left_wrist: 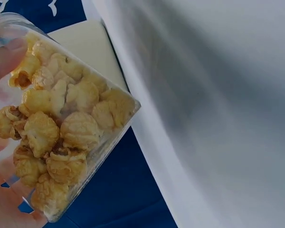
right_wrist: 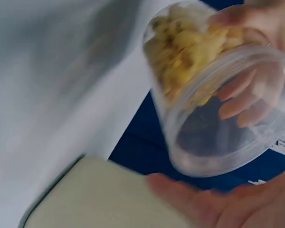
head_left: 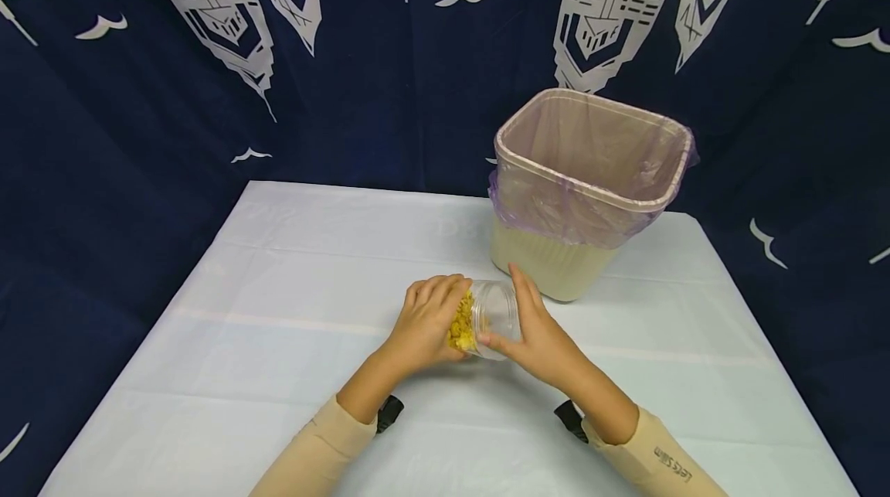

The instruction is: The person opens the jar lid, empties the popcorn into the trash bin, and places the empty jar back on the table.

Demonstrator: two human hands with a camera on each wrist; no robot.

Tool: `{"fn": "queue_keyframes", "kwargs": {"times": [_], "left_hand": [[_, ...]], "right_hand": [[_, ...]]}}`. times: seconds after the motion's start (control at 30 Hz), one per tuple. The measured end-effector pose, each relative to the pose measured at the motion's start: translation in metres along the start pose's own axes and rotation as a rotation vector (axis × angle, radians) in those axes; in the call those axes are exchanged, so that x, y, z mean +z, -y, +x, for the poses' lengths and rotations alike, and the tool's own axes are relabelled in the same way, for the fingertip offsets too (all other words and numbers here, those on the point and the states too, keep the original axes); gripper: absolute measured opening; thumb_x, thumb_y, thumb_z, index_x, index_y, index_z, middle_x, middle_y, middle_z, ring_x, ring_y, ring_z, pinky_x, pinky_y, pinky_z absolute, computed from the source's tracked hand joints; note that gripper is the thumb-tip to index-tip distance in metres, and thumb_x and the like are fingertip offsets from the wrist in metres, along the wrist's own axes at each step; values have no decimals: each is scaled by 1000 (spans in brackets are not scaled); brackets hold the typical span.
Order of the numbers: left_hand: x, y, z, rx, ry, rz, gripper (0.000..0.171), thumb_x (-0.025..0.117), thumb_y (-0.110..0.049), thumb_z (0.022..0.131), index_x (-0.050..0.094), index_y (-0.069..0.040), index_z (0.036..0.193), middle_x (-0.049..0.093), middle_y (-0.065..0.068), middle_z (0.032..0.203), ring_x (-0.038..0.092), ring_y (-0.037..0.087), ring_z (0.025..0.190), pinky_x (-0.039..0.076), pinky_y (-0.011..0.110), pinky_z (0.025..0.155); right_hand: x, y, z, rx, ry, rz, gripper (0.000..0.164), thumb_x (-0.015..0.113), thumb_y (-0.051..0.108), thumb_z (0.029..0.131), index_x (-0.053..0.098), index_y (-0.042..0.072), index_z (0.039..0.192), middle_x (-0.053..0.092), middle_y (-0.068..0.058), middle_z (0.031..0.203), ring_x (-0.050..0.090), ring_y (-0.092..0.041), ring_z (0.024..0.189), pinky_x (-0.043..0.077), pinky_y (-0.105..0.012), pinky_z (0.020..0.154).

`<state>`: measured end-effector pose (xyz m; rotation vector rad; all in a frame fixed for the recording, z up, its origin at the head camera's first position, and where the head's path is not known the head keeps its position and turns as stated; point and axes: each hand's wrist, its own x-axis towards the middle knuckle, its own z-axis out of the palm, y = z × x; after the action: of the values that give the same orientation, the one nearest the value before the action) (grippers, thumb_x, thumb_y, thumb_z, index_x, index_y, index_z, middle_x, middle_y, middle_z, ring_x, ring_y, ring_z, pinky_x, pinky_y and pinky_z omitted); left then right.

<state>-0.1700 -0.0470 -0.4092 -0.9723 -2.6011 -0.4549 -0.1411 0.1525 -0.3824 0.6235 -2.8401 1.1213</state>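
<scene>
A clear plastic jar (head_left: 495, 318) with popcorn (left_wrist: 66, 118) in it is tipped on its side above the table. My left hand (head_left: 431, 321) grips its popcorn-filled end, fingers over the far side. Round the jar's other end, my right hand (head_left: 544, 341) is spread, thumb in front and forefinger stretched out. In the right wrist view, extended fingers (right_wrist: 190, 197) of that hand stand beside the jar's wide round end with a gap showing. Whether the thumb touches the jar, and whether a clear lid covers its end, I cannot tell.
A cream waste bin (head_left: 556, 261) lined with a purple plastic bag (head_left: 556, 211) stands at the back right, just beyond my right hand. A white cloth covers the table (head_left: 278, 273). Behind hangs a dark blue curtain (head_left: 389, 95) with white building prints.
</scene>
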Motion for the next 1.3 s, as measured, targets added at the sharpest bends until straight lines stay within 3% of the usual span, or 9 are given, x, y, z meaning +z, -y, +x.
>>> {"fn": "queue_keyframes", "kwargs": {"times": [0.07, 0.17, 0.3, 0.47, 0.67, 0.9, 1.0, 1.13, 1.3], "left_hand": [[0, 0, 0, 0, -10, 7, 99, 82, -43, 51, 37, -9, 131, 42, 10, 129, 34, 27, 118, 26, 45, 94], [0, 0, 1, 3, -24, 11, 98, 82, -42, 50, 37, -8, 131, 43, 11, 128, 35, 27, 117, 26, 45, 94], [-1, -1, 0, -1, -16, 7, 99, 83, -40, 50, 37, -8, 131, 43, 11, 128, 35, 27, 117, 25, 45, 94], [-1, -1, -1, -1, -8, 14, 100, 83, -41, 49, 37, -9, 131, 42, 11, 128, 35, 27, 117, 24, 45, 94], [-1, 1, -2, -6, -2, 31, 99, 82, -41, 50, 36, -9, 132, 42, 10, 129, 34, 27, 117, 25, 45, 93], [-1, 4, -4, -21, 22, 2, 101, 83, -42, 50, 36, -7, 133, 41, 11, 130, 34, 27, 118, 25, 44, 95], [-1, 5, -5, -29, 29, -10, 103, 83, -43, 50, 35, -7, 134, 40, 11, 131, 33, 27, 119, 24, 44, 96], [-1, 5, -5, -26, 21, -15, 103, 83, -44, 50, 35, -7, 133, 40, 10, 131, 34, 27, 119, 25, 45, 95], [-1, 4, -3, -16, 0, -26, 102, 83, -43, 51, 36, -7, 133, 41, 11, 131, 34, 27, 118, 25, 45, 95]], "right_hand": [[0, 4, 1, 116, -9, -20, 99, 53, 60, 79, 1, 7, 144, 8, -20, 146, 29, -40, 124, 31, -57, 91], [1, 7, 2, 204, 25, -24, 98, 47, 63, 80, 6, 0, 142, 17, -26, 142, 42, -41, 114, 37, -55, 87], [1, 7, 4, 230, 83, 43, 96, 50, 60, 80, 9, -1, 141, 25, -27, 137, 49, -39, 106, 43, -50, 82], [1, 3, 4, 214, 103, 123, 97, 59, 56, 77, 10, 4, 142, 23, -22, 139, 44, -40, 110, 45, -45, 81], [0, -4, 3, 16, 76, 42, 100, 72, 48, 69, 15, 12, 143, 24, -12, 141, 38, -33, 119, 39, -47, 89], [-1, -13, 3, -358, 85, -241, 101, 81, 23, 64, 18, 13, 142, 16, -7, 147, 17, -32, 131, 36, -45, 94], [0, -13, 2, -403, 101, -304, 106, 81, 19, 63, 13, 15, 144, 8, -4, 149, 9, -37, 132, 36, -47, 93], [2, -6, -1, -254, 108, -191, 115, 79, 35, 65, -3, 18, 145, -2, -6, 149, 9, -34, 132, 33, -49, 94], [5, 6, 0, 45, 25, -112, 108, 57, 64, 72, -4, 12, 144, 11, -21, 144, 35, -40, 120, 38, -53, 87]]}}
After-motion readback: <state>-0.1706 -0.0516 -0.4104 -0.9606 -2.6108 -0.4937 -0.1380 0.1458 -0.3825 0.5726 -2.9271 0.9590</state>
